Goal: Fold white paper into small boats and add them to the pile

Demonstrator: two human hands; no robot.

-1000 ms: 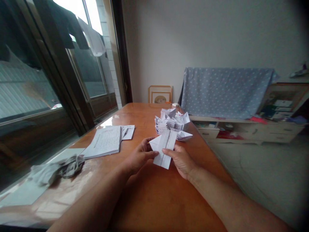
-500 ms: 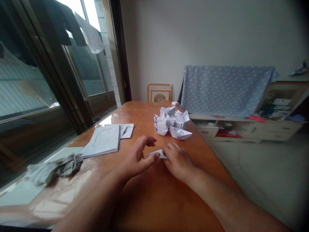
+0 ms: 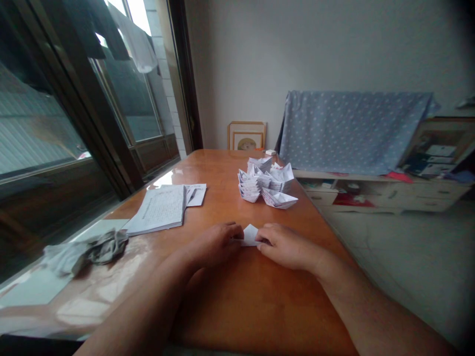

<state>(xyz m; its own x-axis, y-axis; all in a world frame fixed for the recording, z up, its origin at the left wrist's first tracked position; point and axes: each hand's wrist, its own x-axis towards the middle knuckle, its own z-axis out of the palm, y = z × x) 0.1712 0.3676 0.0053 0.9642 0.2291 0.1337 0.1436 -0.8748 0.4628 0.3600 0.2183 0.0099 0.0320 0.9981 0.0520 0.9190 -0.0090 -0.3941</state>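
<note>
Now that the left hand [image 3: 218, 244] has been closed, folded paper [image 3: 250, 236] is pinched by it and right hand [image 3: 285, 247], apparently steadied.

Folded white paper [image 3: 250, 235], triangular point foremost
</note>
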